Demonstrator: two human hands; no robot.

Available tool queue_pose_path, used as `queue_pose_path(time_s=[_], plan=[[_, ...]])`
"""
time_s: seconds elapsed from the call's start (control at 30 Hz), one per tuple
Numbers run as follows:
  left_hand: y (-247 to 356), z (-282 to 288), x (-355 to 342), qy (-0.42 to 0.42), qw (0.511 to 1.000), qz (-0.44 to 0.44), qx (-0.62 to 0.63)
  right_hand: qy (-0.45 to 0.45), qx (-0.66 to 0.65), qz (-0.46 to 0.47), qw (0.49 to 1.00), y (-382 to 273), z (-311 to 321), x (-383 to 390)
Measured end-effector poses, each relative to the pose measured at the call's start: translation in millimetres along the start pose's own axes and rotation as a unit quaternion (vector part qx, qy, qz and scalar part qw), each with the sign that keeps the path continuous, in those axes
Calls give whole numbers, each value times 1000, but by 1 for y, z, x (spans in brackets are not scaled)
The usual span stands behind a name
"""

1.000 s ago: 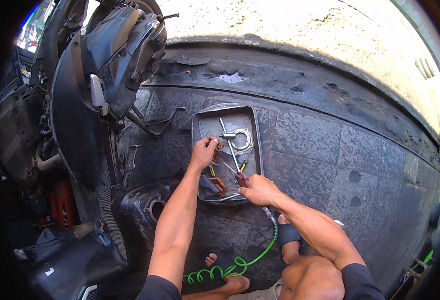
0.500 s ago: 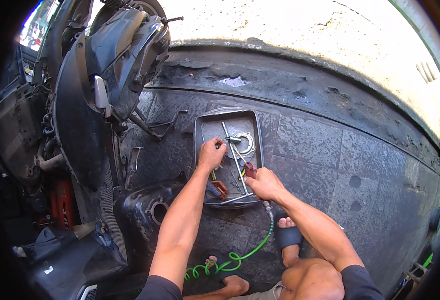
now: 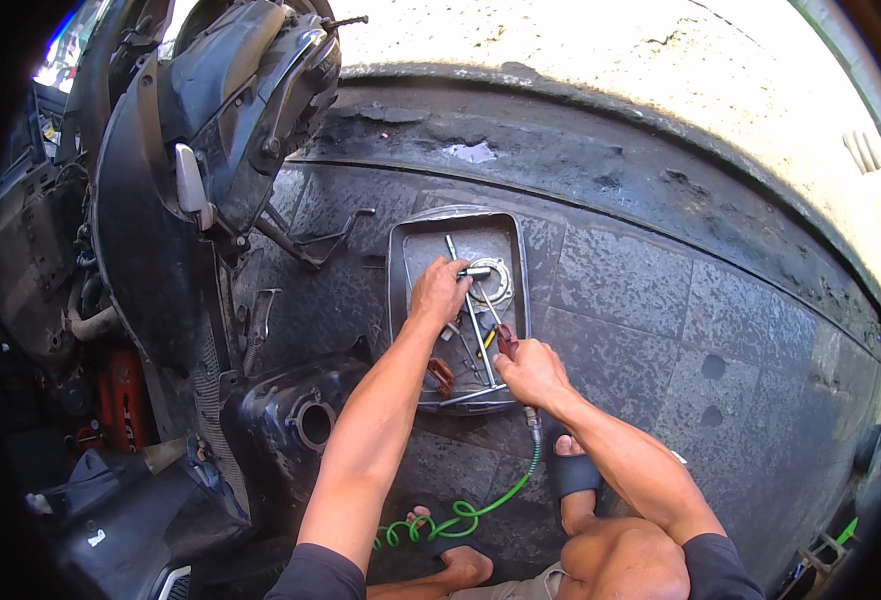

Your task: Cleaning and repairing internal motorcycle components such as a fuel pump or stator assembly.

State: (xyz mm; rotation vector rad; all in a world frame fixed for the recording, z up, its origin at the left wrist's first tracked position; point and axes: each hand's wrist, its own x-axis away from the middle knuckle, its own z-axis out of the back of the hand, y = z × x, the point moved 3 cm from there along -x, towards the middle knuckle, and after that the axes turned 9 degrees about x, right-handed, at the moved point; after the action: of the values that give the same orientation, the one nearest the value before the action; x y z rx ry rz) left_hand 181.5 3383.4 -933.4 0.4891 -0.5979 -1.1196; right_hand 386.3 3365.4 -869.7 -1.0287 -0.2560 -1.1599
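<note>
My left hand is closed at the left end of a short metal cylinder, over a round silver metal plate in a shallow grey tray. My right hand grips a red air blow gun, its thin nozzle angled up toward the cylinder and a coupling joining it to a coiled green hose. Long metal bars, a yellow-handled tool and an orange-brown part lie in the tray, partly hidden by my hands.
A partly dismantled dark scooter stands at the left. A black tank-like part with a round opening sits beside my left forearm. My sandalled right foot is on the tiled floor, below a worn concrete step.
My left hand has moved up and right from the brown part to the metal cylinder. My right hand has shifted slightly right and up with the blow gun.
</note>
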Motion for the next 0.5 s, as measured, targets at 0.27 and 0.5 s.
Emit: queue_pose_path(time_s=[0.27,0.5], plan=[[2,36,72,236,966,70,76,-13,-186,30,982,34,-19,26],[12,24,171,73,946,315,1,-62,-318,66,944,44,-44,50]])
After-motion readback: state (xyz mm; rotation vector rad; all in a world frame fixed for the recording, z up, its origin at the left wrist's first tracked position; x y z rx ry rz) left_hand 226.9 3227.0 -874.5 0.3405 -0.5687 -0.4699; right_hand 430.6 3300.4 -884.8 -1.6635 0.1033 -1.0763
